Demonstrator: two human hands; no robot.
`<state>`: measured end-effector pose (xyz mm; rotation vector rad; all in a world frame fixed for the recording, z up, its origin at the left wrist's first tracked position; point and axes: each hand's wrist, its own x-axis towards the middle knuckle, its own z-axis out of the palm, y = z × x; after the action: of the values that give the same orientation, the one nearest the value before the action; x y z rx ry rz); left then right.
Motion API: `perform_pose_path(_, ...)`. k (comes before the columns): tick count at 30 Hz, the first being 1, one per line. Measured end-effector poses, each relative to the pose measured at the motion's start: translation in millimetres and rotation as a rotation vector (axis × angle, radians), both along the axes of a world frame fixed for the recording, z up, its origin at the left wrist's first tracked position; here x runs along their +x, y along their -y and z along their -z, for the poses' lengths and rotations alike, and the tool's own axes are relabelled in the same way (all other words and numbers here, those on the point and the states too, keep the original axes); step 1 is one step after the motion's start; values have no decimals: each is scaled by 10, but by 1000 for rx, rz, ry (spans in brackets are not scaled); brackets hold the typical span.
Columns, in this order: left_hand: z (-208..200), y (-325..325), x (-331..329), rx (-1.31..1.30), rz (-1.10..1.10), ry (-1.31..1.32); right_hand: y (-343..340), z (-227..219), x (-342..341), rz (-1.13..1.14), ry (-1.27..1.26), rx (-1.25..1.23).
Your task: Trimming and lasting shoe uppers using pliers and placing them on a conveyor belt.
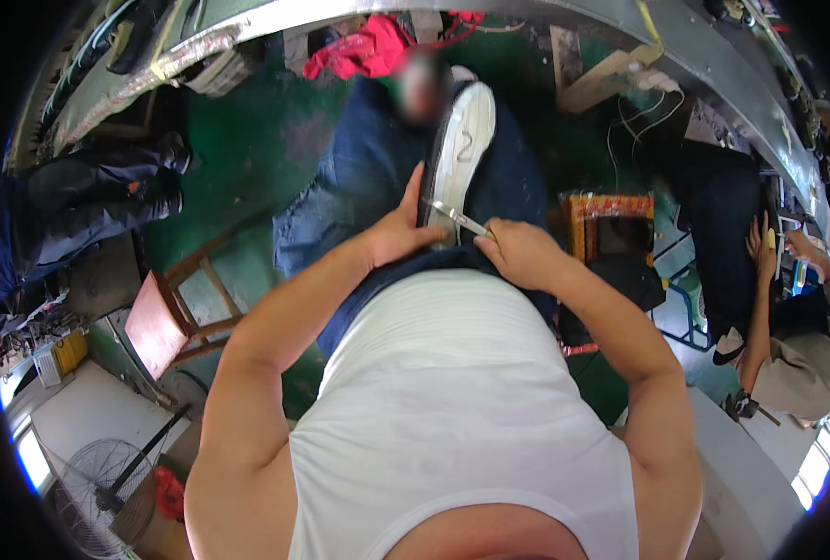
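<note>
A shoe with a white sole (462,149) rests sole-up on my lap, over blue denim trousers. My left hand (398,231) grips the shoe near its heel end, thumb raised along the sole's edge. My right hand (520,250) is closed on a thin metal blade (459,217) whose tip touches the heel part of the sole. I wear a white sleeveless shirt that hides my lap below the hands.
A small wooden stool (168,317) stands at my left on the green floor (238,159). A red cloth (364,49) lies ahead. A red-rimmed crate (611,224) sits at my right. Another person (788,317) sits at far right; a fan (93,481) stands lower left.
</note>
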<state>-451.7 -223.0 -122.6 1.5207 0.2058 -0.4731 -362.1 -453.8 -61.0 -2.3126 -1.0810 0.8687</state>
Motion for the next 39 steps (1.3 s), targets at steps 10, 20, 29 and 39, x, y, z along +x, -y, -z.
perform_pose_path(10,-743,-232,159,-460,-277,-103,159,-793,1205,409,259,269)
perform_pose_path(20,-1234,-424,1547,-1173,-336,-25,-492,-1281,2223,202,849,487)
perform_pose_path(29,-1390,-268,1798,-1287,-365,124,-792,-1014,1473,-5,462,701)
perform_pose_path(39,-1796,-418,2168,490,-666,1282,-879,-1218,1657,-7,437,739)
